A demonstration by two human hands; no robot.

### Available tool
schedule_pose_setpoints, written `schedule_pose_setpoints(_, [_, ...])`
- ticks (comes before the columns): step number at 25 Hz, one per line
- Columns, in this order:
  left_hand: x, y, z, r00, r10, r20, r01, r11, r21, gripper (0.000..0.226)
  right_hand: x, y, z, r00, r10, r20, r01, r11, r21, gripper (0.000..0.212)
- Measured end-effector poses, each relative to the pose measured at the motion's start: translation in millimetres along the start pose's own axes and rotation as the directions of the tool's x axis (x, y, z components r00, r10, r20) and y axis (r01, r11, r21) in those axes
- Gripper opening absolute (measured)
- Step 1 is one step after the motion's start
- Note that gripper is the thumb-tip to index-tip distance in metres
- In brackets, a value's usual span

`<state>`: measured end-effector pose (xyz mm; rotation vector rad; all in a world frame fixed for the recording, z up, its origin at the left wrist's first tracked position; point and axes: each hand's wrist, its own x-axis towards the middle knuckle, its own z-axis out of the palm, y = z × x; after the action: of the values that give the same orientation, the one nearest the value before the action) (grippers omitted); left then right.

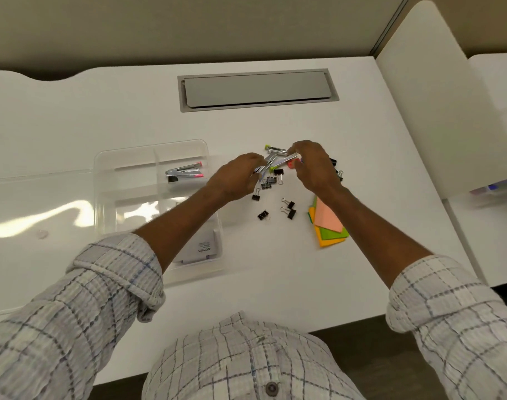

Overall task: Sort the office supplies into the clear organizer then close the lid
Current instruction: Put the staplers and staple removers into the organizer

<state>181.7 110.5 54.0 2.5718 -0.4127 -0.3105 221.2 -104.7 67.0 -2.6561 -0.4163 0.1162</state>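
Reads plain white across the surface point(275, 131). Grey cable hatch point(258, 89). Clear organizer point(151, 147); inside, silver stapler point(184, 172) with hot-pink tips and a black patch, plus a white box point(200, 249) with grey print. Black binder clips point(291, 214), silver wire handles. Sticky notes point(329, 219): peach over lime green over orange. Silver metal pieces point(277, 151), one lime-green end, one coral-red end. Off-white with blue-grey check on sleeves point(102, 284) and shirt point(246, 356). Beige wall point(188, 24).
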Motion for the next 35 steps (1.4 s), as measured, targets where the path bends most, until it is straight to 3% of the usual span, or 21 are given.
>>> schedule_pose_setpoints(5, [26.2,4.6,15.3,0.984,-0.174,0.023,0.173,0.983,0.060,0.038,34.6,18.6,3.1,0.992,-0.043,0.120,0.050,0.997,-0.058,0.035])
schedule_pose_setpoints(11, [36.7,4.7,24.0,0.963,-0.268,-0.017,0.268,0.962,0.045,0.029,61.6,31.0,19.1,0.948,-0.161,0.275,0.199,0.973,-0.115,0.032])
schedule_pose_setpoints(20, [36.2,-1.6,10.2,0.937,-0.338,-0.092,0.323,0.936,-0.142,0.039,68.7,40.5,27.0,0.958,-0.194,0.212,0.234,0.955,-0.185,0.035])
schedule_pose_setpoints(26, [22.3,-8.8,-9.5,0.936,-0.292,-0.198,0.226,0.927,-0.299,0.039,62.0,34.0,23.9,0.970,-0.179,0.163,0.208,0.960,-0.188,0.045])
schedule_pose_setpoints(29, [12.8,-14.6,-19.3,0.922,-0.285,-0.261,0.190,0.922,-0.338,0.035,57.5,27.5,24.3,0.975,-0.143,0.170,0.161,0.983,-0.092,0.042])
schedule_pose_setpoints(32, [-2.3,-23.6,-32.0,0.883,-0.324,-0.339,0.171,0.895,-0.411,0.033,53.7,15.2,26.4,0.989,-0.074,0.125,0.058,0.991,0.124,0.038])
schedule_pose_setpoints(34, [-16.3,-35.5,-43.7,0.881,-0.303,-0.362,0.138,0.898,-0.417,0.033,51.5,5.5,28.1,0.989,0.058,0.134,-0.104,0.923,0.370,0.036])
schedule_pose_setpoints(35, [-23.6,-43.0,-50.0,0.887,-0.288,-0.360,0.125,0.902,-0.413,0.032,50.0,-0.3,28.4,0.972,0.138,0.188,-0.217,0.829,0.515,0.036])
